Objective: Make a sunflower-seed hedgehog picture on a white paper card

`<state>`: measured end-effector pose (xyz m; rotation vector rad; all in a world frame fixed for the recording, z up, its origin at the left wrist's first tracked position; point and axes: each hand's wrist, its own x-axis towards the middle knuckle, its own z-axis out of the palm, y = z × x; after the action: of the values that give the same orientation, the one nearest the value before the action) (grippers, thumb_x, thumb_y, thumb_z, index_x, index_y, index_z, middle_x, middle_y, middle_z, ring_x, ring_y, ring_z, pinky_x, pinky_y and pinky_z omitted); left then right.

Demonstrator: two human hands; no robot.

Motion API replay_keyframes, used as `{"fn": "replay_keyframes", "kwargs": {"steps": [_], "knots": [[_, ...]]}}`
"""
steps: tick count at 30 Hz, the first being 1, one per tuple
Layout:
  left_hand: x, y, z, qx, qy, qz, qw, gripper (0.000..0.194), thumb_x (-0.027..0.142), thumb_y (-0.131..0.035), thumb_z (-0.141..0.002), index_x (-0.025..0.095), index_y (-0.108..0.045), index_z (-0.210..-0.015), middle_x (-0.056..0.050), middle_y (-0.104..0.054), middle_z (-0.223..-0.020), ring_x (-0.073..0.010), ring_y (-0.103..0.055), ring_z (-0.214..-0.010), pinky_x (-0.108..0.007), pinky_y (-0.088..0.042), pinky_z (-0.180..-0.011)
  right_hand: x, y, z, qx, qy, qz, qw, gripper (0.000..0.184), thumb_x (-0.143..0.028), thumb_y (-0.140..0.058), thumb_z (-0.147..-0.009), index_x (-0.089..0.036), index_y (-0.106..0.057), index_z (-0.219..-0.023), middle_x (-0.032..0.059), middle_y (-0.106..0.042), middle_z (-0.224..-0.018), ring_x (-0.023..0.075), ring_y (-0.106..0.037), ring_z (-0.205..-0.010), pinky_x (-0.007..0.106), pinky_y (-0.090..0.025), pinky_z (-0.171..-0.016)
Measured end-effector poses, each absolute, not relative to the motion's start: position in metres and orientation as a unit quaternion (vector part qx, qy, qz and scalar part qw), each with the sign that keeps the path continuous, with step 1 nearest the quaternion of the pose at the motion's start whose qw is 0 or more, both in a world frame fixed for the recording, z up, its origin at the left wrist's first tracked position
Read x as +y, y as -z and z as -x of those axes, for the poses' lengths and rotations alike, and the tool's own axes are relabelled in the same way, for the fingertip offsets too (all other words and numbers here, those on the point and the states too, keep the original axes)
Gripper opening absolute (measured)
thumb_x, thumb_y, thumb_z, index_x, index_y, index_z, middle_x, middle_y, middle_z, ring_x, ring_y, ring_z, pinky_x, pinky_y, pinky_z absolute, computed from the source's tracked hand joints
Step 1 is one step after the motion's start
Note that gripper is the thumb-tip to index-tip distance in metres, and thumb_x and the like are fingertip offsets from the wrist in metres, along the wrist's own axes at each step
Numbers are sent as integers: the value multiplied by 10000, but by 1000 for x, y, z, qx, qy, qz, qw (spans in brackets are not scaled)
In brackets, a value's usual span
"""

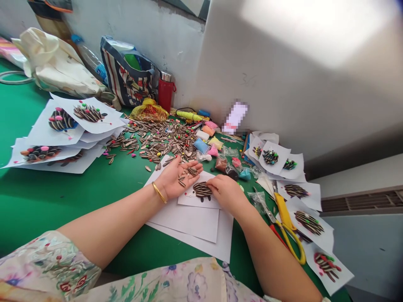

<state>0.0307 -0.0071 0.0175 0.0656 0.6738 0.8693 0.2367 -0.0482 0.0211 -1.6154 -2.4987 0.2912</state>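
Observation:
My left hand (178, 178) is turned palm up with its fingers stretched out, and several striped sunflower seeds (191, 171) lie on the palm and fingers. Beside it, my right hand (228, 191) has its fingertips pinched together at the right edge of a hedgehog figure (202, 190). What the pinch holds is hidden by the fingers. Rows of sunflower seeds cover the hedgehog's back, and dark feet show below. The figure is on a small white card (192, 201), which lies over larger white sheets (201, 226).
A spread of loose sunflower seeds (170, 136) lies beyond my hands, with coloured clay packets (201, 145) to its right. Finished seed-hedgehog cards stand in piles at left (85, 134) and right (310, 214). Yellow-handled scissors (294, 243), a red bottle (165, 92) and bags (129, 79) are around.

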Motion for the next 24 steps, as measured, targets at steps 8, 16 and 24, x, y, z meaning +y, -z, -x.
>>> {"fn": "replay_keyframes", "kwargs": {"steps": [8, 16, 24], "knots": [[-16, -26, -33, 272, -381, -44, 882, 667, 578, -307, -1003, 46, -539, -1331, -243, -658, -1198, -291, -674, -1091, -400, -564, -921, -55, -21, -232, -833, -46, 488, 255, 186, -221, -546, -963, -218, -722, -1021, 66, -667, -900, 216, -603, -901, 334, -477, -813], [-27, -26, -36, 212, -320, -62, 921, 608, 537, -322, -1014, 48, -549, -1296, -149, -704, -860, -219, -683, -702, -352, -566, -719, -57, -23, -218, -842, -38, 455, 287, 239, -235, -581, -948, -212, -697, -1155, 88, -664, -953, 234, -590, -894, 388, -497, -804], [-30, -25, -40, 177, -298, -69, 935, 654, 565, -300, -1011, 37, -551, -1305, -202, -712, -984, -266, -710, -901, -405, -556, -874, -60, -27, -215, -797, -105, 463, 374, 222, -228, -533, -965, -228, -746, -1027, 63, -674, -895, 198, -621, -879, 345, -519, -802]]}}
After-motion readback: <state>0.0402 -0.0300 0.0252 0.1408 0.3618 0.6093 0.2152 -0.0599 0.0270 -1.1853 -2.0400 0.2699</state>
